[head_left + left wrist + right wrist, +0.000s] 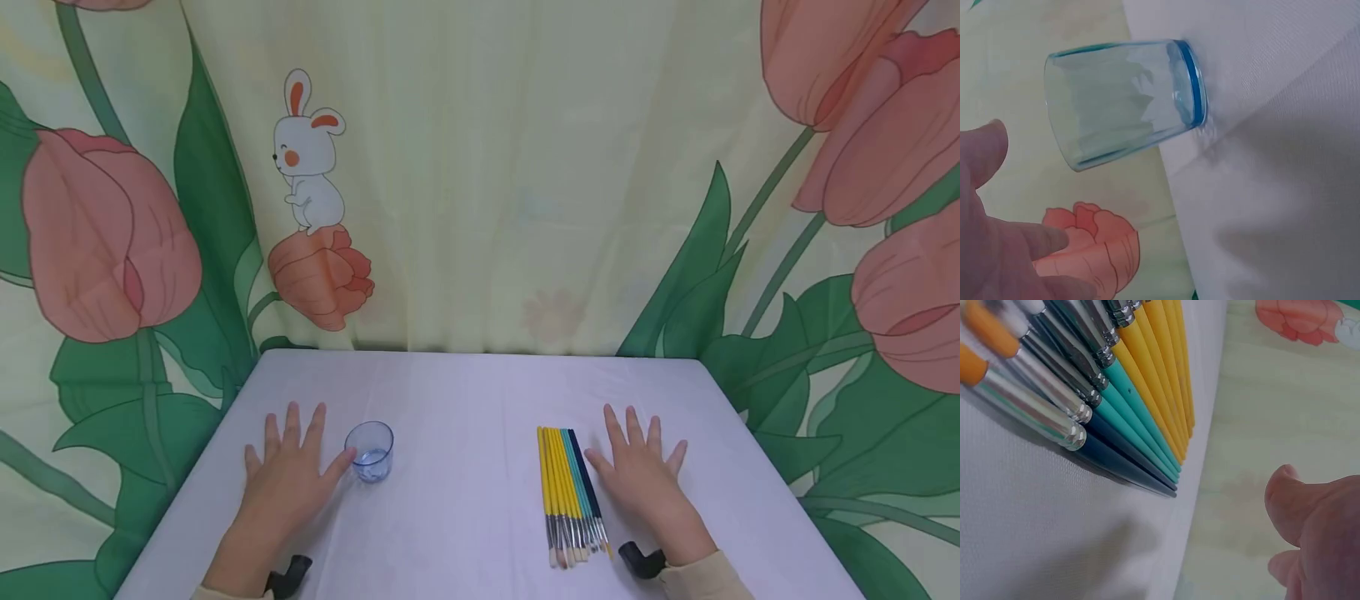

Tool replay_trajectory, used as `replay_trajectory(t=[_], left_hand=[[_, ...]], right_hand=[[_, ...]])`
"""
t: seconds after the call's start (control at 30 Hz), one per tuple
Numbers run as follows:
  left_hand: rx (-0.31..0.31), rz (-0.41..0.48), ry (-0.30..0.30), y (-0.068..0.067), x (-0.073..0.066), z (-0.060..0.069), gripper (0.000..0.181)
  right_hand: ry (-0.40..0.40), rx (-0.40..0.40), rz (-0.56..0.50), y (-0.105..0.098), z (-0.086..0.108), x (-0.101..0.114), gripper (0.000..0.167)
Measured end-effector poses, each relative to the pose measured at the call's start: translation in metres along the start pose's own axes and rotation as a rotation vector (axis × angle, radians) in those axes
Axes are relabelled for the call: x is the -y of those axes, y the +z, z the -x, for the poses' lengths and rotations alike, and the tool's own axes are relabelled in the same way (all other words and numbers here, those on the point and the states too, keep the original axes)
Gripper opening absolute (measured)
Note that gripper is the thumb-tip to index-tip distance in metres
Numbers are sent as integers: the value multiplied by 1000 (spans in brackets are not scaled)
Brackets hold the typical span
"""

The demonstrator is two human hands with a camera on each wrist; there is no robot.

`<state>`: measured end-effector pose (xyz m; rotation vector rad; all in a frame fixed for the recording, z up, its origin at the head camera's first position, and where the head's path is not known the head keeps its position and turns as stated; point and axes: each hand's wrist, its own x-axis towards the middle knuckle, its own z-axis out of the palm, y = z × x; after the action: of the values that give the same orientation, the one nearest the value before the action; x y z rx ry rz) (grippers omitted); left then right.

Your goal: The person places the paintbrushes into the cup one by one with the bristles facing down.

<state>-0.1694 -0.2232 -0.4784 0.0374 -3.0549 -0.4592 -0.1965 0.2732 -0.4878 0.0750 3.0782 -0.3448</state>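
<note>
A clear bluish drinking glass (pixel 370 452) stands upright on the table. In the left wrist view the same glass (pixel 1116 103) shows a blue band round its base. My left hand (pixel 288 487) is just left of it with fingers spread; the thumb overlaps the rim in the head view, but the left wrist view shows a gap. Several paintbrushes (pixel 567 487) with yellow, teal and navy handles lie side by side, bristles toward me. To their right is my right hand (pixel 647 479), fingers spread and holding nothing. Its thumb is near the navy handles (pixel 1125 462), apart from them.
A white cloth covers the table (pixel 457 492). Behind it hangs a pale curtain (pixel 480 183) printed with tulips and a rabbit. Black wrist-worn pieces (pixel 641 560) sit at both wrists. Between the glass and the brushes lies a wide stretch of cloth.
</note>
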Motion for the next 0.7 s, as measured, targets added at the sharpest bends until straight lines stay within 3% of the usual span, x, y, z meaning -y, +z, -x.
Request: replay_trajectory(t=[0.2,0.43,0.7], left_hand=[[26,74,46,-2,-4,-3,97],[99,177,34,-3,-7,-7,98],[83,238,25,0,-7,-14,82]], right_hand=[[-3,-8,-33,-1,-2,0,96],[-33,-4,-123,0,-6,-2,95],[-22,43,-271,2,-8,-4,96]])
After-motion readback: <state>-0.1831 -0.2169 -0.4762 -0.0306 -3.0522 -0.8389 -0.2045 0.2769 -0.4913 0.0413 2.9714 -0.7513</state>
